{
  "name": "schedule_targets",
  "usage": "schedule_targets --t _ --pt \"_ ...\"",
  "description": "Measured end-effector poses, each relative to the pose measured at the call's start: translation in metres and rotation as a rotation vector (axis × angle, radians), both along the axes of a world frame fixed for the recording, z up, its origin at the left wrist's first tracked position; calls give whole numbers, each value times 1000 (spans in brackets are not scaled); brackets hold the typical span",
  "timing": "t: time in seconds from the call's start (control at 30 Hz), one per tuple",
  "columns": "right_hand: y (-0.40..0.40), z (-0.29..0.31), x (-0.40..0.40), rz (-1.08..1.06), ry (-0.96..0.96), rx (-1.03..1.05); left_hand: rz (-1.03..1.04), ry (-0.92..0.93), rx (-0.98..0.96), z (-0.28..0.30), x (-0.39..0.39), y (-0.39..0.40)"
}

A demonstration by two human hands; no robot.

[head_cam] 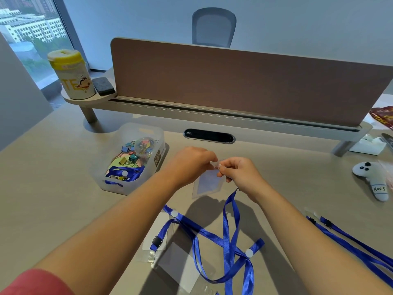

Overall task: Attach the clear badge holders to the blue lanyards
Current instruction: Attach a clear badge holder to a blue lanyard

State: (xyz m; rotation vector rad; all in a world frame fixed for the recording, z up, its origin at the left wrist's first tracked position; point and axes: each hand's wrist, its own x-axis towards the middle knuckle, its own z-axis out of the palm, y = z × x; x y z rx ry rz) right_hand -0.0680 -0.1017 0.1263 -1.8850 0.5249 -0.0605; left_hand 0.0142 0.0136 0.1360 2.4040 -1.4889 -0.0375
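A clear badge holder (205, 184) hangs tilted above the desk, pinched at its top between both hands. My left hand (191, 162) grips its upper left corner. My right hand (240, 174) holds the clear strap at the holder's top, and a blue lanyard (229, 211) drops from under that hand to the desk. More blue lanyards (202, 231) lie tangled near the front, across other clear badge holders (176, 258). One lanyard's black clip (157, 241) rests on a holder. Two more blue lanyards (348, 241) stretch along the right.
A translucent bin (155, 141) with binder clips and a blue lanyard stands left of my hands. A brown divider panel (234, 81) closes off the back. A yellow-lidded canister (70, 75) and grey eraser (103, 86) sit on the shelf. A white plush controller (372, 177) lies right.
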Motion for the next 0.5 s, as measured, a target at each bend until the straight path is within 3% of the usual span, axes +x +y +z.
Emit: schedule_targets --t 0.23,0.5 --pt "1 -1 4 36 39 -151 -75 -87 25 2 2 -3" --pt "2 0 5 7 -13 -71 102 148 -111 0 5 -7"
